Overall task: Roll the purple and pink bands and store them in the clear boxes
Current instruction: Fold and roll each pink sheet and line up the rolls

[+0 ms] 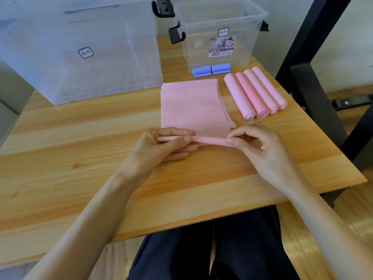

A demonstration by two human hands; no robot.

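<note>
A flat pink elastic band (pixel 191 106) is barely begun, its rolled edge pinched by left hand (pixel 161 146) and right hand (pixel 256 142) fingers; beyond them, four pink rolls (pixel 255 93) and two purple rolls (pixel 211 70) lie unstored.

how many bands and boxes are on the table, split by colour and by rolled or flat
Rolled pink bands: 4
Rolled purple bands: 2
Pink band being rolled: 1, pinched by left hand and right hand
Flat pink bands beneath it: a stack, count unclear
Clear boxes: 2
Total: 9, plus the stack
</note>
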